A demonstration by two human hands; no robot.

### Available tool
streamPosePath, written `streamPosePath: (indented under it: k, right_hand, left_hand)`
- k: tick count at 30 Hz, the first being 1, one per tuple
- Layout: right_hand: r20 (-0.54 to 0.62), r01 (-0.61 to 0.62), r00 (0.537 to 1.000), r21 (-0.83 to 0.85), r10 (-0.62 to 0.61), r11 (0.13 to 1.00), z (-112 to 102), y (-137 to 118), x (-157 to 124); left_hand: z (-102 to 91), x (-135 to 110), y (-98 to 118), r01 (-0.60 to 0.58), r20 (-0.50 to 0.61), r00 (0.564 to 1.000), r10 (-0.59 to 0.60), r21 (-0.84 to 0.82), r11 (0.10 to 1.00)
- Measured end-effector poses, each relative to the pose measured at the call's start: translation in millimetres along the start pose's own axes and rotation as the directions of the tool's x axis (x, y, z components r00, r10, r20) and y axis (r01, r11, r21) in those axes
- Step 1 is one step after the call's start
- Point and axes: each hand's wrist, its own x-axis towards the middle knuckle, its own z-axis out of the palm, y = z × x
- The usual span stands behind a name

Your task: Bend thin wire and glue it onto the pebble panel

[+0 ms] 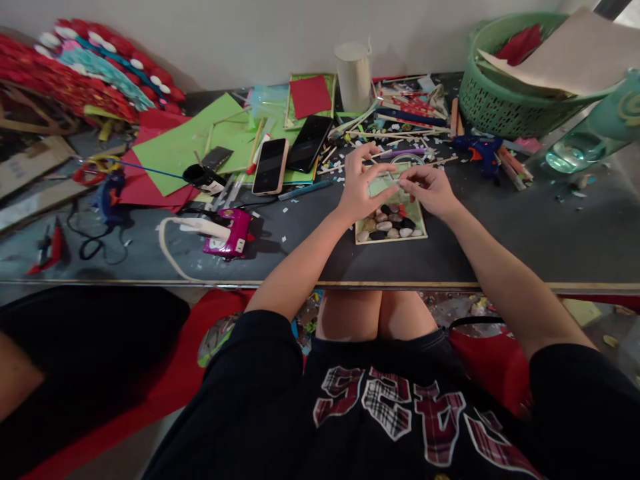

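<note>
A small framed panel (391, 237) lies flat on the table in front of me, pale green at the top with several smooth pebbles (384, 225) in its lower half. Over its left side is my left hand (361, 183), thumb and fingers spread apart, with no held thing showing between them. My right hand (433, 192) comes in from the right, its thumb and fingertips pinched together above the panel. Whatever is in that pinch is too small to make out. The two hands' fingertips are close together, partly covering the panel's upper part.
Left of the panel lie two phones (271, 167), a pink power adapter (227, 233) and green paper (175, 143). Sticks and scraps (400, 127) litter the back. A blue glue gun (479, 152), green basket (505, 110) and glass (575, 143) stand right. Another person's arm (17, 377) shows lower left.
</note>
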Motion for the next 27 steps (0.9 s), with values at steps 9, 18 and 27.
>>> streamPosePath:
  k: [9, 18, 27]
  right_hand:
    - [0.004, 0.342, 0.924, -0.453, -0.382, 0.823, -0.8, -0.3, -4.4]
    - [-0.088, 0.384, 0.878, -0.458, -0.471, 0.802, 2.4, 0.7, -5.7]
    - [-0.106, 0.368, 0.876, -0.485, -0.471, 0.794, -1.7, 1.8, -4.9]
  left_hand:
    - [0.5, -0.2, 1.1, 0.014, -0.01, 1.0, -0.014, 0.001, 1.0]
    - [1.7, -3.8, -2.8, 0.028, -0.03, 0.999, -0.028, 0.001, 1.0]
    - [0.6, -1.8, -3.8, 0.017, -0.013, 1.0, -0.017, 0.019, 1.0]
